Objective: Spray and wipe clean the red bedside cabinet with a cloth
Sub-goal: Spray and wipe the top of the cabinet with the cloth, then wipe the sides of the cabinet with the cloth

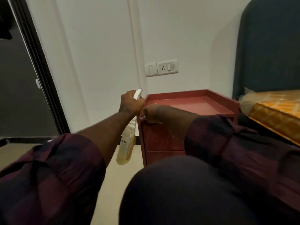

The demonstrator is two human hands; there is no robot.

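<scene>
Head view: left hand (130, 103) grips the spray bottle (127, 143) at frame centre, held aside, while right hand (151, 114) pinches a cloth (142, 117) against the red bedside cabinet (164, 140) edge, probably wiping.

cabinet (164, 140) against wall (100, 46), bed (272, 114) right, spray bottle (127, 143) left

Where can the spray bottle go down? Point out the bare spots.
The red cabinet tray top, inside its raised rim, is bare. So is the beige floor strip left of it, toward the dark doorway. The front-left corner is crowded: both hands and the spray bottle.
</scene>
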